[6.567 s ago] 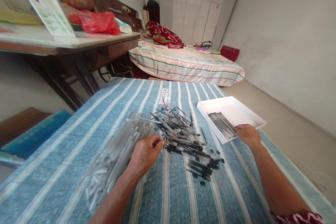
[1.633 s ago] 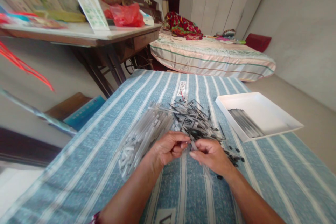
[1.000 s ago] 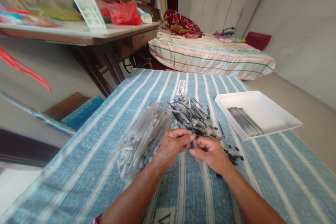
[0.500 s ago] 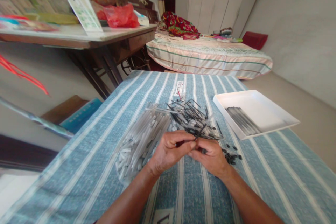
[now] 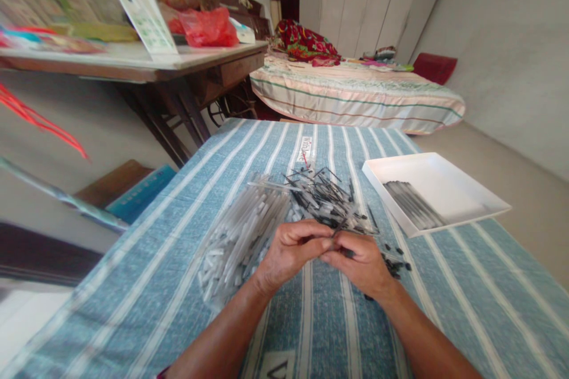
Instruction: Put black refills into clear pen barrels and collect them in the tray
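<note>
cloth: blue, white stripes | box: white | tubes: pale grey | stick: black, apparently

A home bedroom: bed and tall wardrobe

Thin dark piece, lower part hidden between left hand and right hand. Wardrobe, top cut off.
</note>
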The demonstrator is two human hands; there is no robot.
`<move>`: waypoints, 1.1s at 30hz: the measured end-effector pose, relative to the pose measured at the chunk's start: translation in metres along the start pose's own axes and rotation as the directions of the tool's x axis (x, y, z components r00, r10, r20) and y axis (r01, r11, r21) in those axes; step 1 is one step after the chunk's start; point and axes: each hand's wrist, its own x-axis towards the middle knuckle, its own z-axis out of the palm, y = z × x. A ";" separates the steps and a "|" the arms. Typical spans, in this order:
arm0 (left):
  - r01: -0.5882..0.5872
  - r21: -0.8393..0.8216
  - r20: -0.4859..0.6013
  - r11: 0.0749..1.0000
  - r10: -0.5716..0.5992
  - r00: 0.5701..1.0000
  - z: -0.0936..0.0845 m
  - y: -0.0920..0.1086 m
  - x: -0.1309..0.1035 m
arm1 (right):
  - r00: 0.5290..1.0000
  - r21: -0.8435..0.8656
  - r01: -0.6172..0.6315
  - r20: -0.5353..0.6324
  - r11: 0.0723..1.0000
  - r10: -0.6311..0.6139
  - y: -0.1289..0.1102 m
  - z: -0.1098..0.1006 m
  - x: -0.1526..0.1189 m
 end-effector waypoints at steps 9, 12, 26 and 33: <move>0.059 -0.076 -0.003 0.995 -0.059 0.998 -0.001 -0.005 0.001 | 0.997 -0.062 0.076 -0.012 0.995 -0.076 -0.001 -0.002 0.003; 0.071 -0.104 0.002 0.992 -0.072 0.997 0.000 -0.005 0.002 | 0.996 -0.055 0.084 -0.017 0.995 -0.085 -0.002 -0.003 0.003; 0.055 -0.154 -0.023 0.987 -0.060 0.998 -0.001 -0.001 0.002 | 1.000 -0.007 0.006 -0.002 1.000 -0.006 0.001 -0.001 0.000; 0.124 0.066 -0.005 0.990 -0.124 0.992 -0.004 0.000 0.005 | 0.968 0.204 -0.173 -0.144 0.964 0.204 0.005 -0.006 0.000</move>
